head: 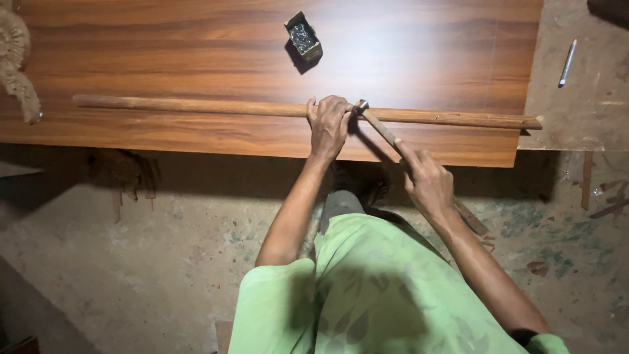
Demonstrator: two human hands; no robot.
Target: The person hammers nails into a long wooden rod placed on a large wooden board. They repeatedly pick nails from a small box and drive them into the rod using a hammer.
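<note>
A long thin wooden strip (196, 105) lies across a glossy brown laminate board (196, 46). My left hand (329, 124) rests on the strip near its middle, fingers pinched at a spot on it; whether a nail is between them I cannot tell. My right hand (427, 183) grips the wooden handle of a small hammer (373, 120). The hammer's metal head touches the strip right beside my left fingertips.
A small open box of nails (303, 38) sits on the board beyond the strip. A pen (567, 63) lies on the rough surface at the right. A tan fuzzy object (16, 62) is at the left edge. Below the board is concrete floor (164, 262).
</note>
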